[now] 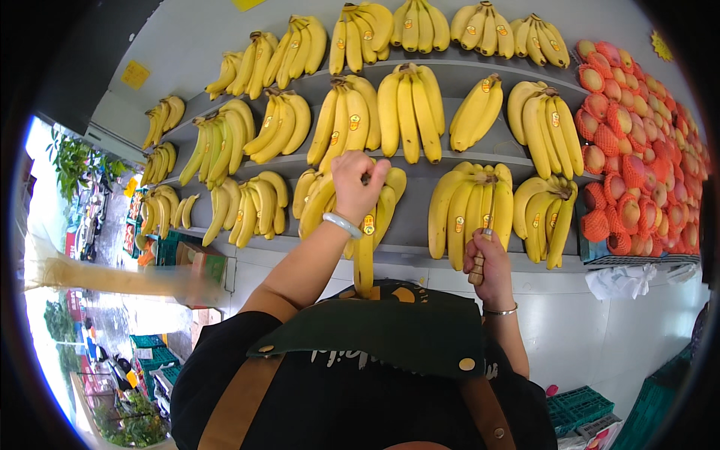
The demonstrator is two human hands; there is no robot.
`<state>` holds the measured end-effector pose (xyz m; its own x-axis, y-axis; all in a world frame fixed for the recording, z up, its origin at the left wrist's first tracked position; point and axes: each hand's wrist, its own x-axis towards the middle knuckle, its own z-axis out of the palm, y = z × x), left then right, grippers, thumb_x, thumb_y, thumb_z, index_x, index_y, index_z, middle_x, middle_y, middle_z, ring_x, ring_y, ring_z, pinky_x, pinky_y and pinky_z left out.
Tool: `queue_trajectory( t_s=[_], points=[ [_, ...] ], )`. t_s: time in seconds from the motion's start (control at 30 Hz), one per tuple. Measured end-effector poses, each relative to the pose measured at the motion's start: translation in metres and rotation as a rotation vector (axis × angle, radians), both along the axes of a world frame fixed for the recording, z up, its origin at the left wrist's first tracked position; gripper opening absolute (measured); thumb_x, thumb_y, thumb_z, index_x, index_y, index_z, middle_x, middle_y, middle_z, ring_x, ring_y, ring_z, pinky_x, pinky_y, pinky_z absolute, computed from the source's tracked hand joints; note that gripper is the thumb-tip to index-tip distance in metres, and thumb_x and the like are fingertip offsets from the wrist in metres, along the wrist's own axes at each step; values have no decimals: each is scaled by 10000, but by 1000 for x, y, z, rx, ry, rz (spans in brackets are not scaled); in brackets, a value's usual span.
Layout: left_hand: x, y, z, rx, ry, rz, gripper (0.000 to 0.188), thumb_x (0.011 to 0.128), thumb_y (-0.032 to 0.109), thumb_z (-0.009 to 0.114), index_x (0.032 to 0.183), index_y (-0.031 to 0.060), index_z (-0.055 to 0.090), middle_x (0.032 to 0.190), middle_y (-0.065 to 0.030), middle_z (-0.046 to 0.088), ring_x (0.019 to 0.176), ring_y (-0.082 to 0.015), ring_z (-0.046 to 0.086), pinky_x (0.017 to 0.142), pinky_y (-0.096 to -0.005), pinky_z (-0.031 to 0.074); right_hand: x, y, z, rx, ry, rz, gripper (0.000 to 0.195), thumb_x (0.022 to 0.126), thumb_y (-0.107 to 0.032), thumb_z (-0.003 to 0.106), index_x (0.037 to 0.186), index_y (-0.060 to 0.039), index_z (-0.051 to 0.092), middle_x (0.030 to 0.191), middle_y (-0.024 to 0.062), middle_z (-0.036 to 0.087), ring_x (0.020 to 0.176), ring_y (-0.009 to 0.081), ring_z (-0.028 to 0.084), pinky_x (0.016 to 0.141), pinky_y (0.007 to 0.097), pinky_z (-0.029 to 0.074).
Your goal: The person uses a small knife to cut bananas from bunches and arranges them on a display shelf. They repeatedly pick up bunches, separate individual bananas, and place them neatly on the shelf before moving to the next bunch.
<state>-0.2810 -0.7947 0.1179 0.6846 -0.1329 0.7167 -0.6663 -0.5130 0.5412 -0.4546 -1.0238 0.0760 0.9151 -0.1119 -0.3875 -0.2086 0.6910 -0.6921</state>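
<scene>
My left hand (355, 188) is closed around the stem end of a yellow banana bunch (365, 264), raised in front of the lowest shelf. One of its bananas hangs down towards my apron (371, 332). Further right, my right hand (496, 264) grips the wooden handle of a knife (477, 269), with its thin blade pointing up. Behind the blade sits another bunch of bananas (444, 216); whether the blade touches it I cannot tell. Several bananas carry small orange stickers.
Tiered grey shelves (416, 205) hold several banana bunches in rows. Apples in red foam nets (635, 146) are piled at the right. Green crates (579, 408) stand low at the right. A cardboard box (197, 270) is at the left, near the street side.
</scene>
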Motion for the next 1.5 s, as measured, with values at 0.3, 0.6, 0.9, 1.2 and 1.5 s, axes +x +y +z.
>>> queue_trajectory(
  t_s=[0.3, 0.6, 0.9, 1.2, 1.5],
  points=[
    [-17, -27, -22, 227, -44, -78, 376, 669, 245, 828, 620, 110, 481, 633, -36, 481, 639, -274, 476, 663, -382, 324, -13, -3, 2, -35, 69, -56, 121, 940, -176, 559, 1002, -94, 496, 716, 32, 527, 520, 134, 509, 455, 244, 411],
    [-12, -22, -67, 286, 29, -103, 379, 706, 358, 787, 678, 123, 492, 678, -13, 485, 689, -247, 505, 660, -387, 352, -14, 1, 7, -68, 80, -43, 120, 945, -180, 560, 1004, -94, 500, 716, 32, 522, 523, 133, 509, 457, 249, 429],
    [-23, -25, -62, 327, 78, -92, 396, 690, 397, 791, 703, 117, 512, 707, -18, 501, 727, -253, 524, 688, -382, 375, -8, 16, 9, -122, 91, 64, 132, 967, -211, 536, 1007, -98, 482, 719, 18, 489, 548, 130, 485, 499, 265, 419],
    [-18, 2, -64, 141, 289, -205, 300, 782, 212, 746, 985, 53, 591, 1005, -106, 608, 964, -307, 569, 870, -395, 451, 28, 40, 11, -234, 43, 122, 162, 906, -111, 631, 977, -87, 488, 709, 8, 519, 533, 99, 501, 471, 225, 407],
    [10, 78, -133, -28, 711, -56, 357, 944, 213, 528, 1233, 5, 545, 1248, -214, 574, 1155, -372, 544, 1000, -385, 422, 45, 62, -2, -577, -57, 131, 144, 910, -80, 605, 1024, -77, 516, 800, -6, 557, 610, 61, 515, 530, 202, 419]
  ],
)
